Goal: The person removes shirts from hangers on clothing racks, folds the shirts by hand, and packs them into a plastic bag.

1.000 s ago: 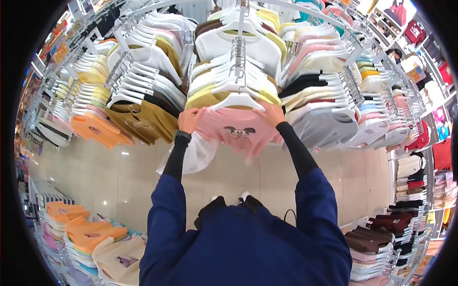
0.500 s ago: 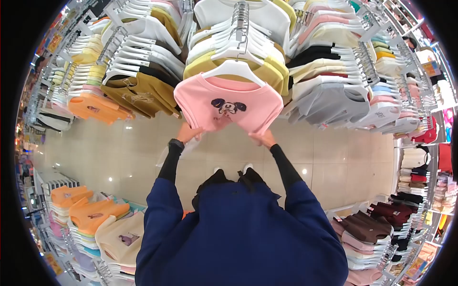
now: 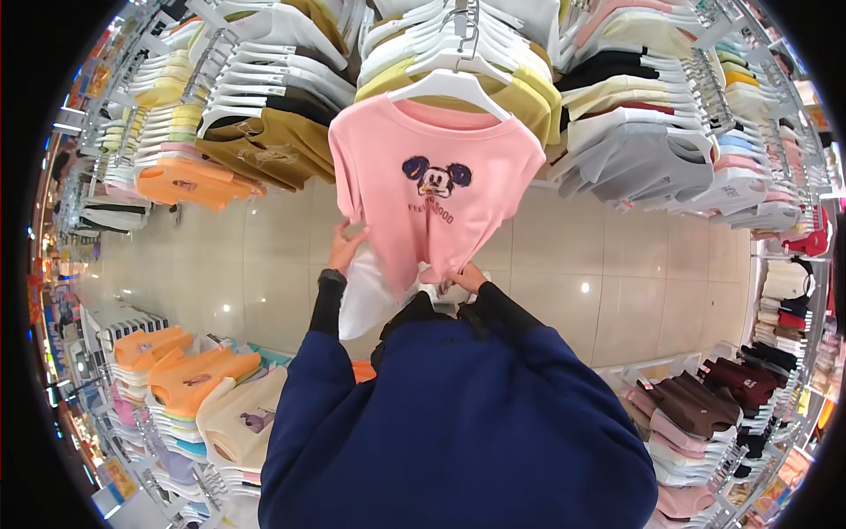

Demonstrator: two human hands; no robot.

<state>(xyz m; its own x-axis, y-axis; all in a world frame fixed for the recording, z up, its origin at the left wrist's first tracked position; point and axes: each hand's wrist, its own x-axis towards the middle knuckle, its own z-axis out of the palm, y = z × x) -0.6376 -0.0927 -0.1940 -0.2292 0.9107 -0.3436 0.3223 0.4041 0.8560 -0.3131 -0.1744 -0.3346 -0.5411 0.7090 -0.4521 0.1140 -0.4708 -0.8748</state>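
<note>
A pink shirt [image 3: 388,167] with a mouse print hangs on a white hanger [image 3: 449,86] at the front of the middle rack. My right hand [image 3: 469,278] pinches the shirt's lower hem. At the shirt's lower left edge is my left hand [image 3: 346,247], its thumb and finger apart, close to the sleeve; contact with the cloth is hard to make out. White translucent plastic [image 3: 366,295] hangs beside and below my left hand. Directly behind the pink shirt is a yellow shirt [image 3: 529,101] on the same rack.
Mustard shirts [image 3: 269,145] and orange shirts [image 3: 198,181] hang to the left, grey shirts [image 3: 639,163] to the right. Behind me, racks hold orange and cream shirts [image 3: 242,419] at lower left and brown shirts [image 3: 692,406] at lower right. Tiled floor [image 3: 564,256] runs between them.
Both hands have moved from the shirt's shoulders down to its lower part, and the right hand has shifted inward. The shirt now hangs longer and fuller in view. The left fingers have spread.
</note>
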